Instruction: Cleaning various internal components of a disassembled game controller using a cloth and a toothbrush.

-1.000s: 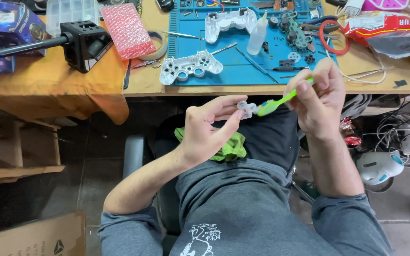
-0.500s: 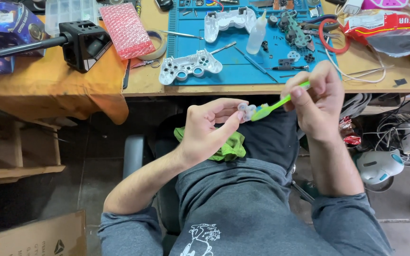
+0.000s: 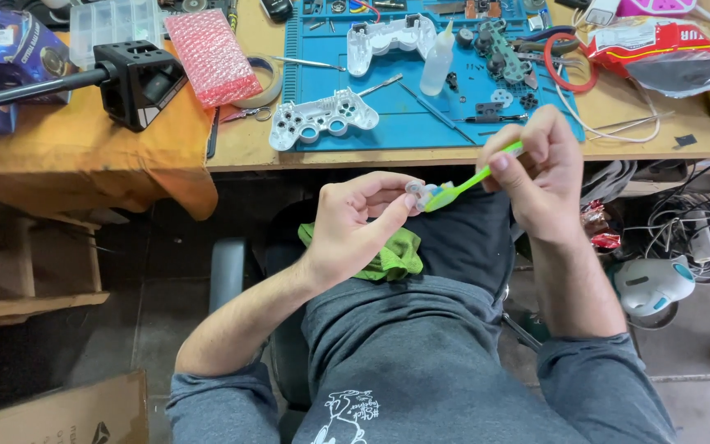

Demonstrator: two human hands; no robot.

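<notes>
- Lime-green plastic marked the toothbrush (image 3: 472, 182), which the right hand (image 3: 540, 177) gripped by the handle, fingers curled shut around it, the brush head pointing to 9 o'clock.
- The left hand (image 3: 359, 218) was closed in a pinch on a small pale part (image 3: 417, 191), thumb and fingertips holding it just above the lap; the bristles touched that part.
- At 6 o'clock from the left hand, a green cloth (image 3: 392, 255) lay crumpled on the person's lap, against the grey shirt.
- At 12 o'clock from both hands ran the edge of the wooden surface (image 3: 667, 136), carrying a blue work mat (image 3: 396, 123).
- On the mat lay two translucent white controller shells: the nearer controller shell (image 3: 322, 119) at 11 o'clock from the left hand, the farther controller shell (image 3: 389, 37) beyond it.
- A small squeeze bottle (image 3: 437, 66) stood upright between the farther shell and a scatter of small dark parts.
- At 10 o'clock, well apart, sat a pink bubble-wrap pouch (image 3: 211, 57) and a black cube-shaped mount (image 3: 137, 80) on an orange cloth (image 3: 67, 160).
- At 4 o'clock from the right hand, a white and teal device (image 3: 651, 284) rested on the floor.
</notes>
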